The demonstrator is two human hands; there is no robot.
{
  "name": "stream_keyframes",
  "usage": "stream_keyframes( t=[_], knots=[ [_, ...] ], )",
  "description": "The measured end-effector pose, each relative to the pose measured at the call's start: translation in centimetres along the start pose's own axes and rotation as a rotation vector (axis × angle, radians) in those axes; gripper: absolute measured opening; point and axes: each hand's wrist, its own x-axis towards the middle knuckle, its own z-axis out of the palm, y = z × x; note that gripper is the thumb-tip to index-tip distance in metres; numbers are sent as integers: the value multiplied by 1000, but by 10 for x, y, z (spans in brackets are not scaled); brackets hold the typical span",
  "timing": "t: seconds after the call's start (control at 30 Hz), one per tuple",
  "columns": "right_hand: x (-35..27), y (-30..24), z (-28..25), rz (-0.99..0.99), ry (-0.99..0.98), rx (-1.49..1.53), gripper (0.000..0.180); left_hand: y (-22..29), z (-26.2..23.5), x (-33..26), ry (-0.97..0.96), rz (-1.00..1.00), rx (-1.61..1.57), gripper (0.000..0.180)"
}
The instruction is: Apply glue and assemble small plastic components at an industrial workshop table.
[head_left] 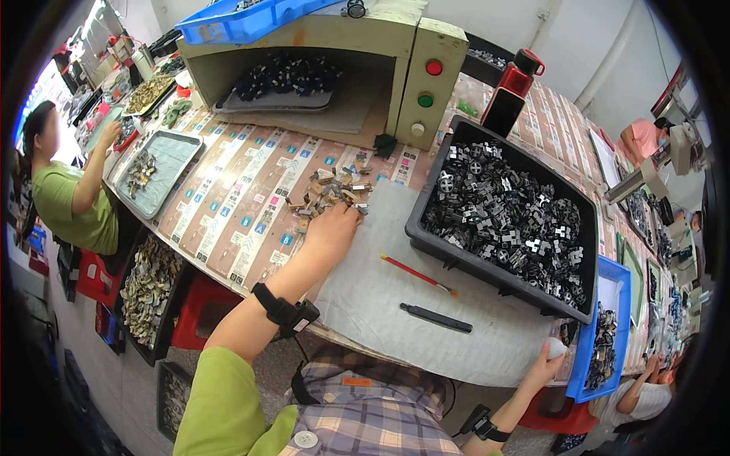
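Reaching up from the lower middle of the frame, the left hand (331,228) lies palm down with its fingers spread over a small heap of tan and grey metal parts (328,191) at the centre of the picture; the fingertips touch the near edge of the heap, and nothing is clamped in the hand. A black wrist strap (285,310) sits on that forearm. The heap rests on the table (228,197), on its cover of printed sheets, just left of a pale cloth (395,304).

Low at the right, the right hand (546,363) is at the table's near edge, closed around a small white object (557,347); what the object is cannot be told. It is just beside a blue tray (601,319) holding dark parts.

On the cloth lie a red-handled brush (417,275) and, nearer the person, a black stick-like tool (436,318), both well apart from either hand. To the right of the centre stands a large black bin (426,213) full of black and silver parts. Above the heap is a cream machine box (380,30) with red and green buttons and a blue tray on top. In the upper left a grey tray (171,156) holds a few parts, and a person in a green shirt (65,205) sits at the left edge.
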Motion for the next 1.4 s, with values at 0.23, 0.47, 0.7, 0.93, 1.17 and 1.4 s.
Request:
stream_keyframes(
  t=[0.23, 0.47, 0.7, 0.93, 1.17, 1.4],
  knots=[
    [-19, -101, -13, -147, -17, 504, 34, 33, -40, -34, -263, -350, -1298, 22],
    [-81, -187, 35, 12, -917, 1041, 33, 76, -43, -76, -575, -394, -1737, 27],
    [-100, -211, 45, -203, -977, 898, 29, 97, -35, -90, -670, -385, -1727, 29],
    [-100, -200, 46, -177, -1041, 942, 30, 87, -21, -90, -880, -354, -1775, 28],
    [-96, -202, 49, -220, -1093, 886, 38, 97, -29, -87, -988, -419, -1923, 55],
    [-79, -190, 32, 10, -567, 892, 57, 95, -34, -85, -809, -339, -1847, 55]
  ],
)
